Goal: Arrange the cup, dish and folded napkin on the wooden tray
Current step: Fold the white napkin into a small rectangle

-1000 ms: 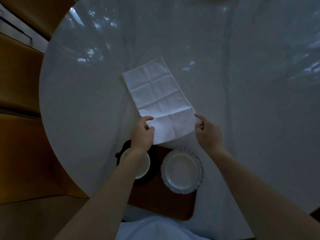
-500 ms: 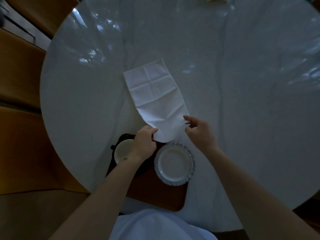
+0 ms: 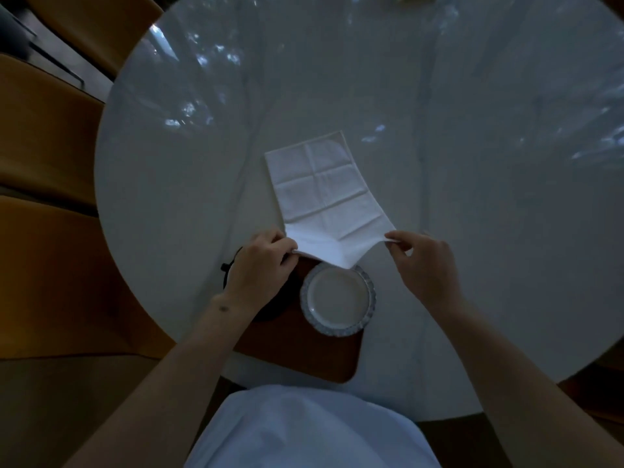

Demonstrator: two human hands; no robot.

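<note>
**Napkin runs away from me, near end lifted**

My left hand (image 3: pixel 261 265) pinches the napkin (image 3: pixel 324 194) at its near-left corner, my right hand (image 3: pixel 423 261) the near-right. Its long axis stretches away across the tabletop (image 3: pixel 472 163), sagging over the dish (image 3: pixel 337 298).

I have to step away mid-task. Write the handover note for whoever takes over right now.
Left hand: pinches the near left corner of the napkin.
Right hand: pinches the near right corner.
Napkin: far part flat on the round table, near edge lifted and sagging over the dish's far rim.
Dish: on the wooden tray.
Cup: hidden under the left hand; only a dark saucer shows there.
Done: dish placed on the tray.
Left: finish folding the napkin and set it on the tray.
</note>
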